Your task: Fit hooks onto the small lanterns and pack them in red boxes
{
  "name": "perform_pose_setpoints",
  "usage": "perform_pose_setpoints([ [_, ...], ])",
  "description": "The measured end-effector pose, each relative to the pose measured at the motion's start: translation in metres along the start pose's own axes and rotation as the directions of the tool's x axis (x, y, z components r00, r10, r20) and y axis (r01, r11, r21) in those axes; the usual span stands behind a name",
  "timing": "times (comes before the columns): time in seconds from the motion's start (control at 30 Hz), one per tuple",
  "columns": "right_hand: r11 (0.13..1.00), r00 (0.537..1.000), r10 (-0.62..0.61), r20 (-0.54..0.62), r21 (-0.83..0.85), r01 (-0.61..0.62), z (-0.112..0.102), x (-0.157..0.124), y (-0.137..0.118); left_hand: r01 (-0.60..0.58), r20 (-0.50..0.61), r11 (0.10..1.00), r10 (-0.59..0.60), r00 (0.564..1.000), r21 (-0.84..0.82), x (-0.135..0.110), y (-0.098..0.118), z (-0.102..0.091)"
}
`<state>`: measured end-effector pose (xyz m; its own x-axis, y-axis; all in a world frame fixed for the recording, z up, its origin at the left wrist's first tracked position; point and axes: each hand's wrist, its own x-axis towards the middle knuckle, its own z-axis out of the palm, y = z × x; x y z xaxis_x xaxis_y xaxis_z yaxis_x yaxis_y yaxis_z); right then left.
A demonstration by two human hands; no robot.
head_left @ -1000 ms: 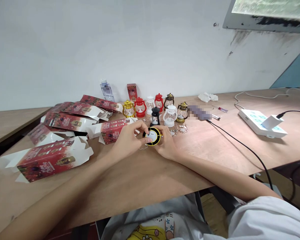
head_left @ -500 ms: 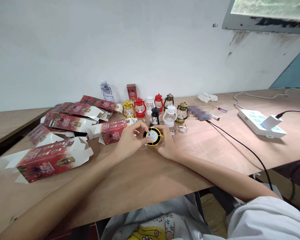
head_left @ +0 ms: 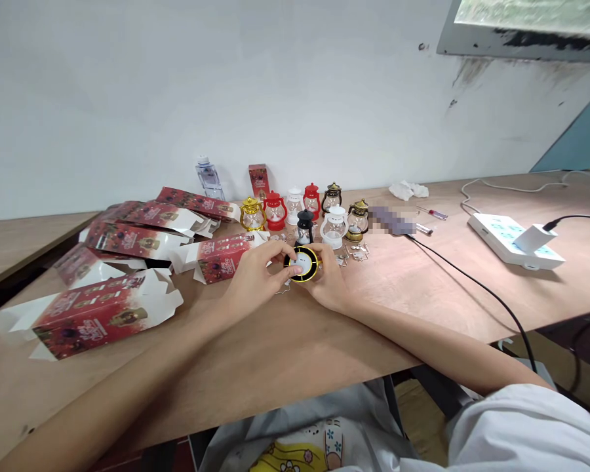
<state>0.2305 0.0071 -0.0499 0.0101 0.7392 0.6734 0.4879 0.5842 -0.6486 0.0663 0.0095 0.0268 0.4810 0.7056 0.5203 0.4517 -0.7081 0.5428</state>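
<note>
Left hand (head_left: 258,269): and it's pinching the round base (head_left: 314,263), thumb lying over the white disc (head_left: 305,260).
Right hand (head_left: 332,283): curling around the opposite side, it's steadying the same piece.
Round base: sitting between both hands, it's showing its white disc upward; what's beneath is hiding from view.
Black lantern (head_left: 305,226): standing just beyond the hands, it's risking a knock if they're tipping forward.
Wire pieces (head_left: 360,252): lying beyond the right hand, easily scattering if fingers are brushing them.
Slip danger: uneven thumb pressure could be twisting the base out of the right hand's hold.
</note>
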Motion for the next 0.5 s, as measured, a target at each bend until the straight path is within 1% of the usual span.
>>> perform_pose_setpoints([
  [0.2,1.000,1.000,-0.005,-0.001,0.009,0.005,-0.001,0.000,0.000,-0.016,0.009,1.000,0.016,1.000,0.017,-0.002,-0.004,0.003],
  [0.37,0.998,0.997,0.068,0.045,0.002,-0.069,-0.003,0.000,-0.002,-0.006,-0.003,1.000,0.006,1.000,0.025,-0.003,-0.009,0.006],
  [0.5,0.995,0.995,0.090,0.040,0.032,-0.092,-0.002,0.002,-0.001,-0.012,0.024,0.999,0.013,1.000,-0.034,0.000,-0.013,0.005],
])
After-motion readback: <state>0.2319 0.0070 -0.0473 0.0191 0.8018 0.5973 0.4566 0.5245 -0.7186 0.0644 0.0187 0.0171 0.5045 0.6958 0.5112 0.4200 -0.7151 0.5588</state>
